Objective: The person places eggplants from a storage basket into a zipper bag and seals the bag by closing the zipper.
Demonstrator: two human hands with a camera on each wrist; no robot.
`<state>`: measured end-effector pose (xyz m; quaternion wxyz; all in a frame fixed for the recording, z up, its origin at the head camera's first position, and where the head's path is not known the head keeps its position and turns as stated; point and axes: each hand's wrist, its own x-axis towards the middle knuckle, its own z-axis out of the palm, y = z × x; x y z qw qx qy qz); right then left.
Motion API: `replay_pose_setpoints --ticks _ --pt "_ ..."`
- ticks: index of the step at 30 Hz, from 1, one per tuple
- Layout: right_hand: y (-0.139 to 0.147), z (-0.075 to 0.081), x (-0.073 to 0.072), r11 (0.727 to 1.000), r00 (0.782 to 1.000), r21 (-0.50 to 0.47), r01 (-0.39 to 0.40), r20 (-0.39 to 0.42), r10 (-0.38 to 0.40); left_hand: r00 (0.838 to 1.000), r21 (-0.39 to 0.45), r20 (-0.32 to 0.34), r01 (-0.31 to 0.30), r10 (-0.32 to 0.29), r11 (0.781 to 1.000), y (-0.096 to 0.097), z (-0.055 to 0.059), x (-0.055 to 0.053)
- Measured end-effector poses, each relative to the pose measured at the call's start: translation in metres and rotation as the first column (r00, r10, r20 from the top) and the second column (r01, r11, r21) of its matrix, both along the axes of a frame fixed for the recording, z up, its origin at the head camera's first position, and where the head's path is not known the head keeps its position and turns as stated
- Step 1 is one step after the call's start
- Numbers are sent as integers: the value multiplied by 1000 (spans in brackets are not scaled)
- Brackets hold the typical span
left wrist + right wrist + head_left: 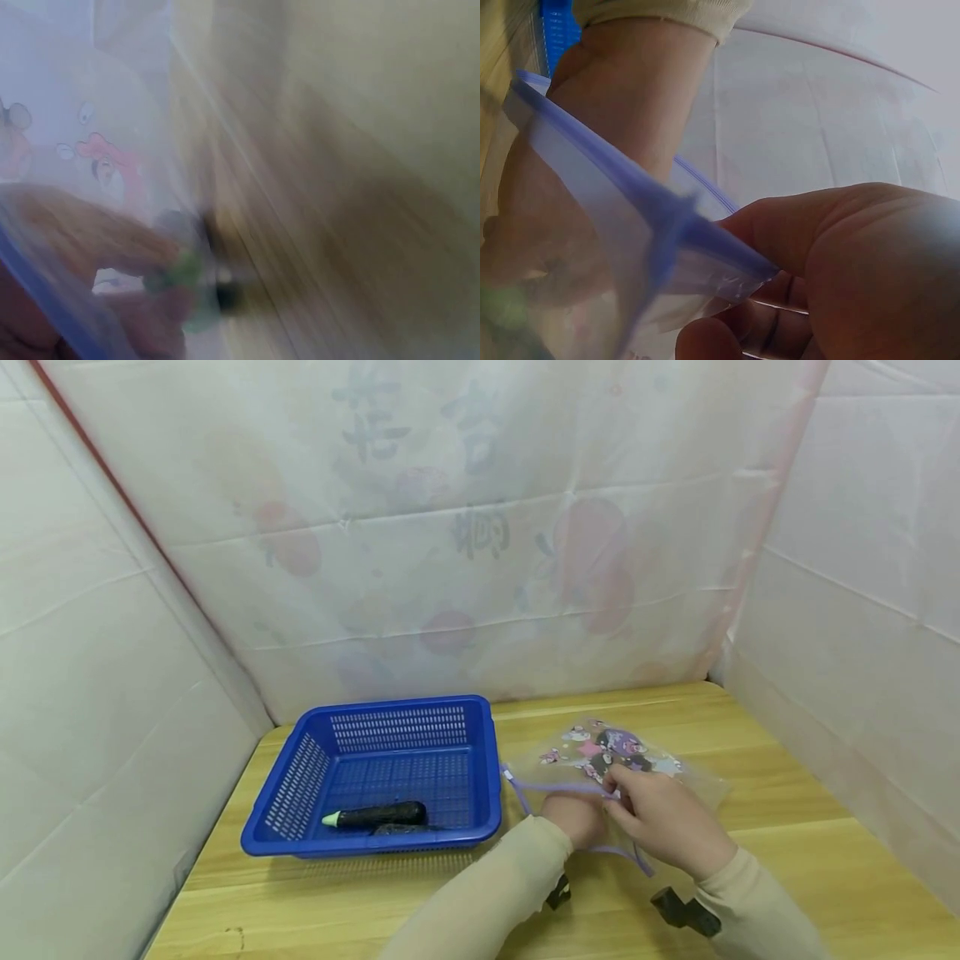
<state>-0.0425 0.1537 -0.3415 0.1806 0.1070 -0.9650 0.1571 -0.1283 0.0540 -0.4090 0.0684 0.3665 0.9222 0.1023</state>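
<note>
My left hand [573, 818] reaches through the mouth of a clear zip bag [622, 743] with cartoon prints and a purple zip edge. In the left wrist view its thumb and fingers pinch a small, blurred green-and-dark thing [187, 277], whose kind I cannot tell. My right hand [667, 818] pinches the bag's purple edge [727, 247] between thumb and fingers, and the mouth gapes around the left wrist. Left of the bag stands a blue plastic basket [258, 843]. In it lies a long black thing with a pale green tip [378, 815], beside another dark thing, partly hidden by the rim.
The wooden table [795, 860] is hemmed in by white cloth walls [450, 568] at the back and both sides. Black wrist mounts [686, 912] sit under the sleeves. The purple zip's slider end [508, 774] lies close to the basket's right side.
</note>
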Motion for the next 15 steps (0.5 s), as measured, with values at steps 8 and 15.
replay_pose_setpoints --ticks 8,15 --pt "-1 0 -1 1000 1000 2 -2 6 2 1000 15 -28 15 -14 1000 2 -4 -7" --pt "-2 0 -2 1000 1000 -2 -12 -11 12 996 102 -70 -43 51 994 4 -12 -12"
